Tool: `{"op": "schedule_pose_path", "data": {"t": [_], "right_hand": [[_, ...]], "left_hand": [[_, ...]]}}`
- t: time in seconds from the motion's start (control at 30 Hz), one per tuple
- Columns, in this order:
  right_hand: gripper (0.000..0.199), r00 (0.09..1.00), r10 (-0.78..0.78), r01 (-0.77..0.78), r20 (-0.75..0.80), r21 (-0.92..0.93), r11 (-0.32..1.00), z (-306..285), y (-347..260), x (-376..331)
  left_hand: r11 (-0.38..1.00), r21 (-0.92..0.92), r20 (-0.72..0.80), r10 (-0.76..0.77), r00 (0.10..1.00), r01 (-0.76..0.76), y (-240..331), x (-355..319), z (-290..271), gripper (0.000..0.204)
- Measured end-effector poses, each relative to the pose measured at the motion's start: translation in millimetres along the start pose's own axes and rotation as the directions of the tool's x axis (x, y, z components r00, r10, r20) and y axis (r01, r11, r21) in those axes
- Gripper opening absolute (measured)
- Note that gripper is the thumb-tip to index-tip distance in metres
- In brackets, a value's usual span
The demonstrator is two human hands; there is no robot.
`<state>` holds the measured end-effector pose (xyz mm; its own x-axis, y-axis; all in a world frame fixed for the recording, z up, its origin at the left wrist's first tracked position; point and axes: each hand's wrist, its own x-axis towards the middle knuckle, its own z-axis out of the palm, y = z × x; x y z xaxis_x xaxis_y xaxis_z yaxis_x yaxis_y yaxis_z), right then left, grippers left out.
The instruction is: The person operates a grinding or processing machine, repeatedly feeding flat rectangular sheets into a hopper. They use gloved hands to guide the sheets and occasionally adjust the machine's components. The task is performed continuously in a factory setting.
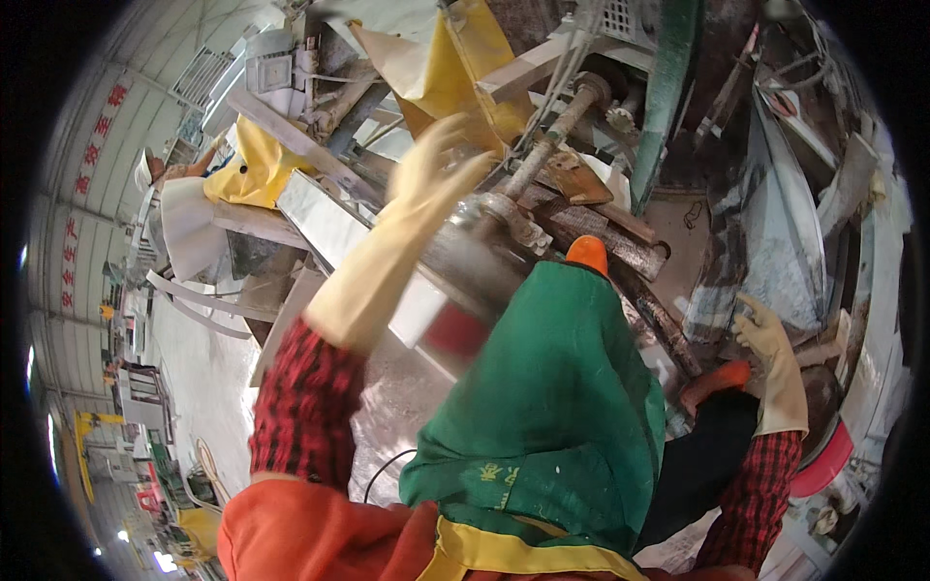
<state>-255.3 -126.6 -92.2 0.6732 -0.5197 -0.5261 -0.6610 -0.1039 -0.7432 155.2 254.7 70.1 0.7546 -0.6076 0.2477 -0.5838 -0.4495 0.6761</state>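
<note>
My left hand, in a cream rubber glove, is raised over a heap of scrap and smeared by motion. Its fingers look apart and nothing shows in them. Just beyond it lie a metal shaft with a flange and a bent yellow sheet. Off to the right, my right hand wears the same kind of glove, its fingers loosely bent and apart. It hangs beside the lower edge of a grey, dusty sheet; whether they touch I cannot tell.
An orange boot tip pokes out past my green apron, among bars and boards. A green beam stands in the heap. At right is a red tub. Another person is far left.
</note>
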Motion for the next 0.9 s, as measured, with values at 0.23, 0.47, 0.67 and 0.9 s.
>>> {"op": "schedule_pose_path", "data": {"t": [0.23, 0.47, 0.67, 0.9], "right_hand": [[0.060, 0.991, -0.131, 0.132, 0.013, -0.059, 0.990, 3, 19, 11], [0.053, 0.992, -0.125, 0.126, -0.014, 0.048, 0.991, 8, 13, -1], [0.057, 0.901, -0.383, 0.304, -0.206, -0.331, 0.893, 23, 4, 0], [0.059, 0.981, -0.118, 0.052, -0.152, -0.383, 0.922, 10, -4, -18]], "left_hand": [[0.374, -0.616, -0.135, -0.917, 0.375, 0.693, -59, -224, -54, 0.097], [0.382, -0.512, -0.104, -0.917, 0.386, 0.770, -90, -202, -11, 0.084], [0.358, -0.739, 0.101, -0.779, 0.619, 0.571, -197, -239, -33, 0.036], [0.523, -0.765, 0.104, -0.477, 0.873, 0.377, -87, -217, -26, 0.063]]}}
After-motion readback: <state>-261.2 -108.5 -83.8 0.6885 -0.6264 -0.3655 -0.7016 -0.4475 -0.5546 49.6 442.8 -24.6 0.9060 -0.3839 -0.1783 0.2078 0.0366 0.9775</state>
